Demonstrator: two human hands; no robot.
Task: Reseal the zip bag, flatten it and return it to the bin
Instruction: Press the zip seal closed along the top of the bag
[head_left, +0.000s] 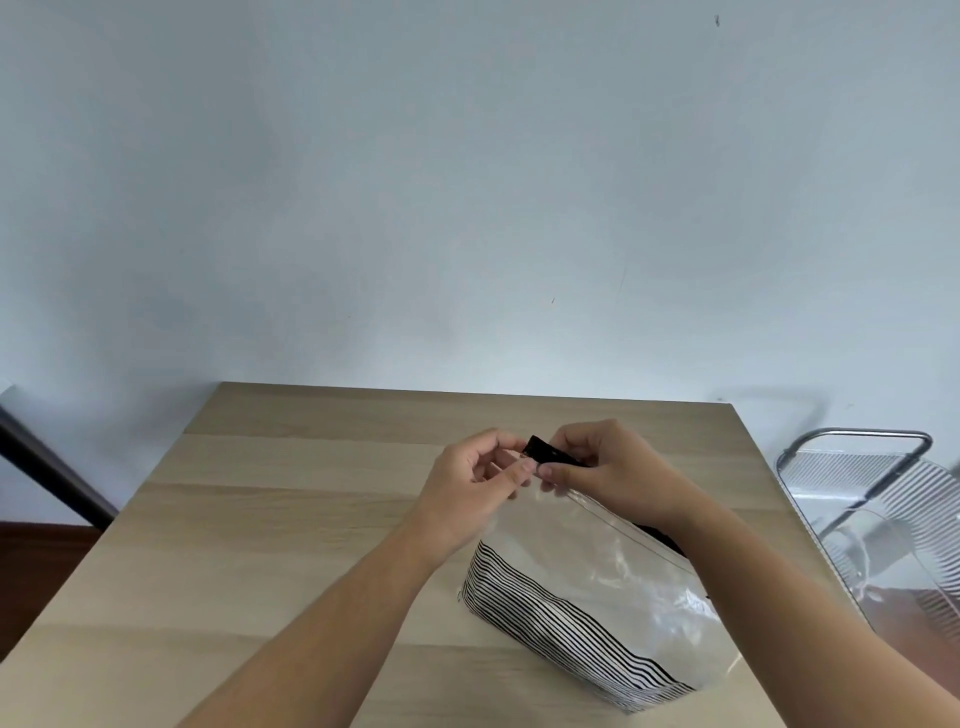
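Note:
A clear plastic zip bag (597, 561) with a black-and-white striped bottom band stands upright on the wooden table (291, 519), right of centre. Its black zipper strip (545, 451) runs along the top edge. My left hand (478, 478) pinches the near-left end of the zipper, where a small metal pull shows between the fingertips. My right hand (608, 467) grips the black zipper strip just to the right of it. Both hands meet at the bag's top corner. The far part of the zipper is hidden behind my right forearm.
A clear ribbed plastic bin (893, 525) with a metal handle stands beside the table's right edge. A pale wall rises behind the table. A dark bar (47, 467) slants at the far left above a reddish floor.

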